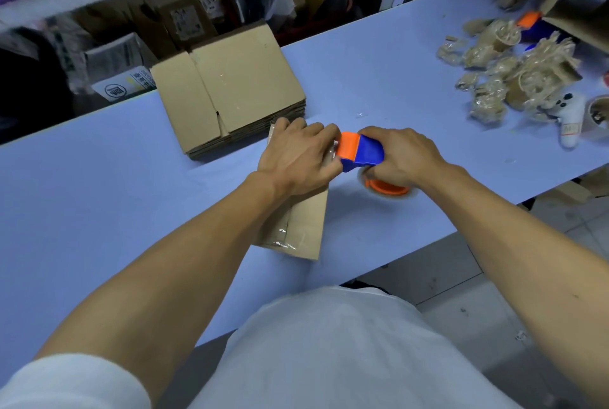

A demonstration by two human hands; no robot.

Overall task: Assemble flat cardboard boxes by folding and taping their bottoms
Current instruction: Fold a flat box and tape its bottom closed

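A small cardboard box (304, 227) lies on the pale blue table (99, 197) in front of me, with clear tape along its near left edge. My left hand (296, 158) rests on top of the box, fingers curled over its far right edge by the tape end. My right hand (398, 156) grips a blue and orange tape dispenser (361, 153) just right of the box, its orange roll hub (387, 187) below the hand. A stack of flat cardboard boxes (230, 92) lies behind the box.
A heap of crumpled used tape and empty rolls (507, 72) covers the table's far right, beside a white game controller (568, 118) and a second dispenser (530, 23). An open carton (580, 3) stands at the far right. Shelves with packages run behind the table.
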